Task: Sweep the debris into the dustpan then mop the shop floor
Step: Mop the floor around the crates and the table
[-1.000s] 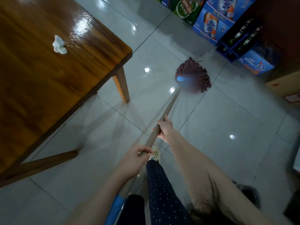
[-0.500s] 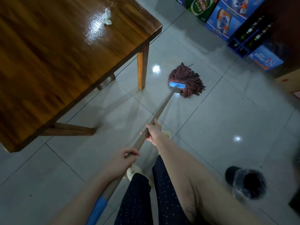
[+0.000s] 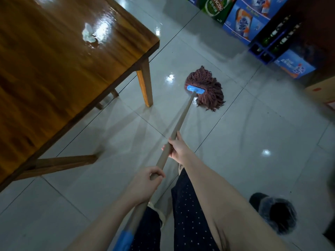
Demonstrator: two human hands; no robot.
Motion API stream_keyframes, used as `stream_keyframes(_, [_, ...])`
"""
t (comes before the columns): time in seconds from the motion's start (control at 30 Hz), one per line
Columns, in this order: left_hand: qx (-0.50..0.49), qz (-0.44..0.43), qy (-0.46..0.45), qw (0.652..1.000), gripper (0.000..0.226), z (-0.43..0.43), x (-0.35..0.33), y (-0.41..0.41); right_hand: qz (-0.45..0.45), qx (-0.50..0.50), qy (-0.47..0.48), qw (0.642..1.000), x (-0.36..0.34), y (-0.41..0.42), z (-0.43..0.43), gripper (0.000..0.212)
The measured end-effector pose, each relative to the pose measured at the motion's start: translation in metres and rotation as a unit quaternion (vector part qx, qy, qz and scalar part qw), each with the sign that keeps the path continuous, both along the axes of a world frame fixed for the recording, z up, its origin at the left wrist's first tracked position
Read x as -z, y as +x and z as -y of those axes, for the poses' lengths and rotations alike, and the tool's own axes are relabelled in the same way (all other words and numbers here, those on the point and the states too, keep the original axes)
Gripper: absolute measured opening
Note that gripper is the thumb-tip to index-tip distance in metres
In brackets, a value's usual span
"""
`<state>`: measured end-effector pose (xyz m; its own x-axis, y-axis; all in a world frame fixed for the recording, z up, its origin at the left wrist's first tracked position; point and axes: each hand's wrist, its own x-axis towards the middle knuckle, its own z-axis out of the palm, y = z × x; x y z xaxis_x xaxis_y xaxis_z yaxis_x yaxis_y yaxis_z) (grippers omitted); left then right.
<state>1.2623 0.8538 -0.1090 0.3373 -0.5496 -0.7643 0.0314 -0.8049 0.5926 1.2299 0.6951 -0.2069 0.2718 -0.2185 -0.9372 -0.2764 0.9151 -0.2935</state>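
A mop with a reddish-brown string head and a blue clamp lies on the glossy grey tiled floor, just right of the table leg. Its beige handle runs back toward me. My right hand grips the handle at mid-length. My left hand grips it lower down, nearer my body, above the blue end grip. No dustpan or debris pile is in view.
A varnished wooden table fills the left, with a crumpled white tissue on it. Stacked drink cartons and a blue bottle crate line the far right. A dark bin with a bag stands at lower right.
The mop head has been drawn back toward me and toward the table leg. My view has shifted, so the table now takes up more of the left. Both hands keep their grip.
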Motion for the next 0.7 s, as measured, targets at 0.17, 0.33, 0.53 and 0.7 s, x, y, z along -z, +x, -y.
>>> stream_keyframes(0.17, [0.006, 0.011, -0.023, 1.000, 0.035, 0.108, 0.014, 0.022, 0.000, -0.001, -0.023, 1.000, 0.009, 0.022, 0.107, 0.064])
stream_keyframes(0.33, [0.045, 0.013, -0.050, 0.998, 0.025, 0.229, 0.022, 0.037, -0.023, -0.017, -0.056, 0.998, 0.008, 0.041, 0.224, 0.062])
stream_keyframes(0.53, [0.024, -0.056, -0.064, 0.996, 0.021, 0.334, 0.032, 0.041, -0.016, -0.058, -0.100, 0.993, 0.006, 0.045, 0.324, 0.053])
stream_keyframes(0.7, [-0.046, -0.105, -0.041, 0.993, 0.024, 0.345, 0.023, 0.038, -0.044, -0.054, -0.112, 0.991, 0.011, 0.045, 0.332, 0.054])
